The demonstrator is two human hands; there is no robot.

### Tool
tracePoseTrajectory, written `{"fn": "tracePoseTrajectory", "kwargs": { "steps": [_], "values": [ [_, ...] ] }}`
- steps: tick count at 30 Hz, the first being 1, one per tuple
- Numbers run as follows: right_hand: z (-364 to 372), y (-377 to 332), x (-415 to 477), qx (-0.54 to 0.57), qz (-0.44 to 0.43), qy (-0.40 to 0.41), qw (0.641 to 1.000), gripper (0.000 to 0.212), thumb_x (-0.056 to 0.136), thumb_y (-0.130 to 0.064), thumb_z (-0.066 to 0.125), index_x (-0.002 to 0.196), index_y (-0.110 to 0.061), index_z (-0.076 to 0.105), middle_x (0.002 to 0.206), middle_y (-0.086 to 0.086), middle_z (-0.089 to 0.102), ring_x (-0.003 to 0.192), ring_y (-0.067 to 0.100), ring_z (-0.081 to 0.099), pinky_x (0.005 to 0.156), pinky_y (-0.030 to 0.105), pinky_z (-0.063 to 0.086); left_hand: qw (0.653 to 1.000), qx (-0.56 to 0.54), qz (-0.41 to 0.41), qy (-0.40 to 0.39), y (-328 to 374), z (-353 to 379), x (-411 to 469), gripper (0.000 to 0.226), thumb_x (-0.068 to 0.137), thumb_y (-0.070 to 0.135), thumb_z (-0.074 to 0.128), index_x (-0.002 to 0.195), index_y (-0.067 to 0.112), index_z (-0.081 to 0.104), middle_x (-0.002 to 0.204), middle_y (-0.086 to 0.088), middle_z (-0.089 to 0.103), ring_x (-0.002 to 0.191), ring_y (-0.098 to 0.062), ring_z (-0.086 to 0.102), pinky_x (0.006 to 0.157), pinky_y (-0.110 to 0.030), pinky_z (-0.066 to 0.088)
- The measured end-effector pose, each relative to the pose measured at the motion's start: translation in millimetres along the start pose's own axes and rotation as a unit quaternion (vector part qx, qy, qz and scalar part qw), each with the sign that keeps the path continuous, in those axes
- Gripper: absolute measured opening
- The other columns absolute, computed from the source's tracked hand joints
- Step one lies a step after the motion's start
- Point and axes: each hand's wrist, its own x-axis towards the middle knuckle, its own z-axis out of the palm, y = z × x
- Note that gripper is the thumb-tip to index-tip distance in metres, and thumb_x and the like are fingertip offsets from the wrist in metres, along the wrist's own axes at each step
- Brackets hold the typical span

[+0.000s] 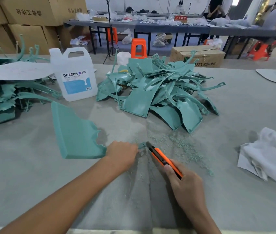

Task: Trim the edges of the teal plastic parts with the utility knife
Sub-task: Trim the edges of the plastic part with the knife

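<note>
A: What lies where on the table [32, 174]?
B: Front left, the plastic part [73, 132], its right end in the left hand [120, 154]. Just right of that is the utility knife [161, 156] in the right hand [184, 184], its tip at the part's end.
A: Behind them?
B: Shavings [172, 141] just behind the knife. Farther back is a heap of parts [159, 88] at centre, with the jug [75, 76] on its left. At far left is a stack of parts [2, 98] with a sheet [15, 70] on top.
A: And the right?
B: A cloth [267, 156] near the right edge, well apart from the heap. Beyond the table, cartons [24, 22] back left, a stool [139, 48] behind the heap.
</note>
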Motion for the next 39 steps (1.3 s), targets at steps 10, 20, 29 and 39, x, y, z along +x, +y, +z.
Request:
{"fn": "tracePoseTrajectory", "kwargs": {
  "steps": [10, 20, 29, 39],
  "values": [
    [-2.0, 2.7, 3.1, 0.021, -0.002, -0.012, 1.0, 0.02, 0.093, -0.035, 0.068, 0.111, -0.042, 0.074, 0.081, -0.034, 0.067, 0.077, -0.011, 0.063, 0.065, 0.011, 0.048, 1.0, -0.006, -0.005, 0.008, -0.6, 0.5, -2.4, 0.021, 0.104, 0.024, 0.039, 0.111, 0.021, 0.058, 0.096, -0.003, 0.07, 0.082, -0.028, 0.066, 0.063, -0.033, 0.032],
    [1.1, 9.6, 2.7, 0.076, 0.022, 0.036, 0.996, 0.019, 0.091, -0.046, 0.061, 0.105, -0.046, 0.072, 0.08, -0.027, 0.07, 0.072, -0.004, 0.064, 0.059, 0.009, 0.044, 0.973, -0.216, -0.037, 0.066, -1.9, -6.4, -2.4, 0.045, 0.106, 0.048, 0.017, 0.097, 0.017, 0.048, 0.073, 0.0, 0.06, 0.062, -0.022, 0.058, 0.058, -0.035, 0.042],
    [-3.7, 6.6, -0.8, 0.122, 0.024, 0.07, 0.99, 0.019, 0.09, -0.057, 0.056, 0.107, -0.063, 0.063, 0.084, -0.019, 0.073, 0.06, 0.007, 0.065, 0.052, 0.018, 0.047, 0.917, -0.354, -0.117, 0.144, -27.1, -25.7, 29.3, 0.044, 0.095, 0.055, 0.05, 0.109, 0.015, 0.061, 0.115, -0.001, 0.06, 0.112, -0.022, 0.053, 0.097, -0.039, 0.044],
    [0.8, 10.4, 0.9, 0.138, 0.033, 0.07, 0.987, 0.03, 0.084, -0.065, 0.053, 0.111, -0.055, 0.064, 0.084, -0.015, 0.073, 0.052, 0.01, 0.062, 0.054, 0.022, 0.048, 0.957, -0.239, -0.074, -0.145, -113.2, 31.7, -61.4, 0.126, 0.041, 0.105, 0.046, 0.149, 0.045, 0.02, 0.16, 0.011, 0.013, 0.149, -0.016, 0.014, 0.12, -0.039, 0.019]
  ]
}}
